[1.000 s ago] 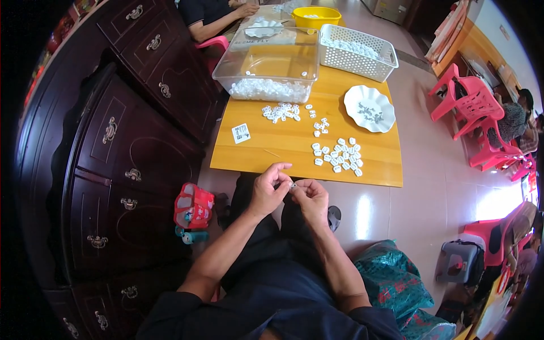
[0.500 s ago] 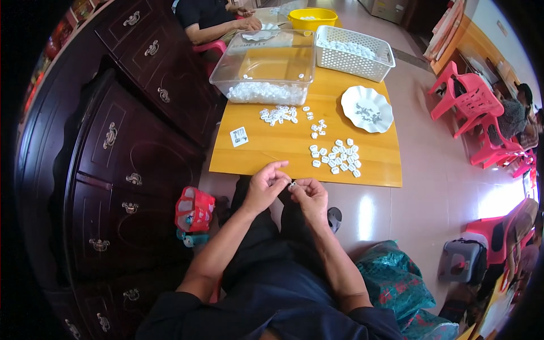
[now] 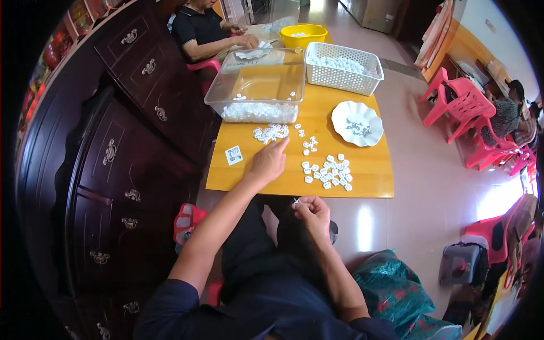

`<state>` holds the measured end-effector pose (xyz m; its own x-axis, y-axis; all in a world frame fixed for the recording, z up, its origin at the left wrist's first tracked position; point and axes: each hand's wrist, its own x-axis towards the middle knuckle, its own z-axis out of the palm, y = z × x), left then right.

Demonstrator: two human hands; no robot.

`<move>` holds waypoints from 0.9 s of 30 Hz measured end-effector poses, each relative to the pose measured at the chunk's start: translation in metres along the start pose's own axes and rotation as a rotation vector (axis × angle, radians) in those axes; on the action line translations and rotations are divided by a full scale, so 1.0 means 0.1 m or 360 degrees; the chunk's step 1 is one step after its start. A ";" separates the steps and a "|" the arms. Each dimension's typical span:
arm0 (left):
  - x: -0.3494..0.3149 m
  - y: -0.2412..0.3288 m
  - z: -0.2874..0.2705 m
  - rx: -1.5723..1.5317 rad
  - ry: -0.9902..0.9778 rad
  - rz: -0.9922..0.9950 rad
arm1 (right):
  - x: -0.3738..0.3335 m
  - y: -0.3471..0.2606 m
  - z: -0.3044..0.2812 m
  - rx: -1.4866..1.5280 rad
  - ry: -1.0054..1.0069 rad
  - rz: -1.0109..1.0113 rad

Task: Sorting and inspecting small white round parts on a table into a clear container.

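Observation:
Over the near part of the table, my left hand (image 3: pixel 268 162) reaches out with its index finger stretched toward a pile of small white pieces (image 3: pixel 269 134). Its other fingers are partly hidden, and nothing shows in it. Lower down, just off the table's front edge, my right hand (image 3: pixel 315 214) pinches a small white piece (image 3: pixel 296 202) between thumb and fingertips. To the right of my left hand lie a few loose white pieces (image 3: pixel 310 145) and a larger spread of flat white pieces with dark marks (image 3: pixel 328 172).
A scalloped white plate (image 3: pixel 372 137) holds small grey bits. Behind stand a clear bin (image 3: pixel 255 104), a white perforated basket (image 3: pixel 340 84) and a yellow basin (image 3: pixel 304 41). A printed square label (image 3: pixel 233 155) lies left. Dark cabinets (image 3: pixel 113 153) flank the table; another person (image 3: pixel 198 34) sits beyond.
My left hand has left the right hand and moved forward over the table toward the pile. My right hand still pinches the small piece, slightly lower in view. The view has shifted a little.

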<state>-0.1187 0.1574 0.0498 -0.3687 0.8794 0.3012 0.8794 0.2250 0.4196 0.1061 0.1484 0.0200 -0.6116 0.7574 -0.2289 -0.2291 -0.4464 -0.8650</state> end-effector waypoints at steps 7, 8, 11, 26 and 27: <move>0.23 -0.06 0.11 0.0191 -0.0167 -0.0082 | 0.00 -0.01 -0.07 0.0012 0.0051 0.0020; 0.18 -0.05 0.11 0.0138 -0.0120 -0.0027 | 0.00 -0.01 -0.07 0.0017 0.0054 0.0024; 0.03 -0.02 0.10 0.0052 -0.0043 0.0053 | 0.01 0.00 -0.07 0.0019 0.0059 0.0017; 0.05 -0.02 0.02 -0.0038 -0.0070 -0.0003 | -0.04 -0.04 -0.08 0.0024 0.0022 0.0001; 0.05 -0.01 0.00 -0.0074 -0.0076 0.0001 | -0.05 -0.04 -0.08 0.0034 0.0024 -0.0006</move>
<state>-0.1215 0.1613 0.0506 -0.3524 0.8988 0.2606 0.8642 0.2057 0.4592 0.1158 0.1503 0.0214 -0.5992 0.7660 -0.2326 -0.2473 -0.4535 -0.8563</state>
